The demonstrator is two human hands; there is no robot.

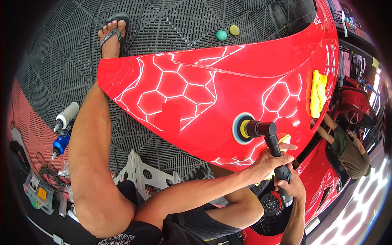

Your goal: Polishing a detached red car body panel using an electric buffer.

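Note:
My left hand (271,159) wraps around the black neck of a hand-held rotary polisher (273,144). My right hand (292,183) grips the polisher's rear body, lower in the picture. At the tool's head, a round polishing pad (237,128) with a yellow backing appears to lie against a glossy red car body panel (196,134). Hexagonal lamp reflections cover parts of the panel. A folded yellow cloth (318,93) rests on the panel to the right. Another yellow cloth (284,139) shows partly behind my left hand.
Green (221,35) and yellow (234,30) round pads lie on grey grid flooring (165,21). White (67,114) and blue (62,139) bottles lie beside my leg. A plastic step stool (139,168) is below the panel. Another person (349,150) works at right. A brake disc (272,203) is exposed.

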